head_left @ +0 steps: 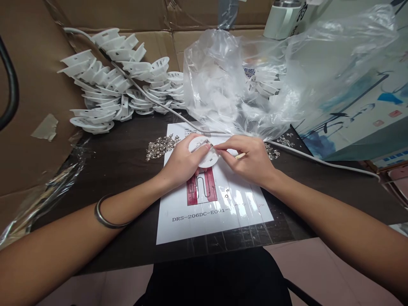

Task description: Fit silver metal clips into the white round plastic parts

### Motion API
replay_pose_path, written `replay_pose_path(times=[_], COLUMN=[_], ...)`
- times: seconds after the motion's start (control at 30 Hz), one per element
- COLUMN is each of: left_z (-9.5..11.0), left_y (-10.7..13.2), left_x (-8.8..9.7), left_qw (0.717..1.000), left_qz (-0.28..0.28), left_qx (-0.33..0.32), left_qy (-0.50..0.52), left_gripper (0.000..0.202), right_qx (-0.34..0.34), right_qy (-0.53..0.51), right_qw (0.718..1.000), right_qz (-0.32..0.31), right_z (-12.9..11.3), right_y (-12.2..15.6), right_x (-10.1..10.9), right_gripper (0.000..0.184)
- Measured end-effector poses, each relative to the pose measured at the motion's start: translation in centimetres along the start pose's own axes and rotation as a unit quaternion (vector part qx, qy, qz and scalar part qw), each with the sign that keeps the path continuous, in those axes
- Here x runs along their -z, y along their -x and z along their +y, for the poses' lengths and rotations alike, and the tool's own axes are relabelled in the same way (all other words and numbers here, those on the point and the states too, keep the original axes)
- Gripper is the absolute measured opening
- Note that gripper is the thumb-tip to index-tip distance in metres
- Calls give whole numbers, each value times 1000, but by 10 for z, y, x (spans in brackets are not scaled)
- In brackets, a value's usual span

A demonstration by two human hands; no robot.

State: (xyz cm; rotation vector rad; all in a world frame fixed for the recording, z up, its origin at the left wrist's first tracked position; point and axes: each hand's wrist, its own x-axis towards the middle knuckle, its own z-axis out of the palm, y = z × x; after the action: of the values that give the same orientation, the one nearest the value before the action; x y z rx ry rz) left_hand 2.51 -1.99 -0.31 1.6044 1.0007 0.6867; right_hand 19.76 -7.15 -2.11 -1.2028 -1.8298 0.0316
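Observation:
My left hand [182,161] is closed around a round white plastic disc [207,159], held just above a printed white sheet [213,208] taped to the dark table. My right hand [250,159] pinches a thin wooden stick [239,156], its tip pressed at the disc's top edge where a small metal clip sits. A pile of small metal clips [159,146] lies left of the disc, and more clips [272,151] lie to the right of my right hand.
Stacks of white plastic discs [114,80] lie at the back left against cardboard walls. A clear plastic bag [255,80] holding more discs stands behind my hands. A white cable [321,161] runs across the table. A printed box [360,114] is at the right.

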Motion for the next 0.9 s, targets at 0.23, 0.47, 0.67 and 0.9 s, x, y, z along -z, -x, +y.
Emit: replay_pose_path(times=[0.23,0.47,0.67,0.9], left_z=[-1,-1,0,1], left_y=[0,0,0,-1], left_x=[-1,0,0,1], left_qw=[1000,1000,1000,994], left_qz=[4,5,6,8], left_qx=[-1,13,-2,-53], left_qy=[2,12,-17,-95], left_gripper=[17,19,21,26], right_qx=[36,71,0,-291], right_qy=[33,81,-41,-307], right_qw=[999,989,999,905], right_qz=[-19,-103,-20,45], right_z=[1,5,0,-4], right_y=[0,1,-3,-6], right_x=[3,8,14,8], right_gripper=[18,30,41,63])
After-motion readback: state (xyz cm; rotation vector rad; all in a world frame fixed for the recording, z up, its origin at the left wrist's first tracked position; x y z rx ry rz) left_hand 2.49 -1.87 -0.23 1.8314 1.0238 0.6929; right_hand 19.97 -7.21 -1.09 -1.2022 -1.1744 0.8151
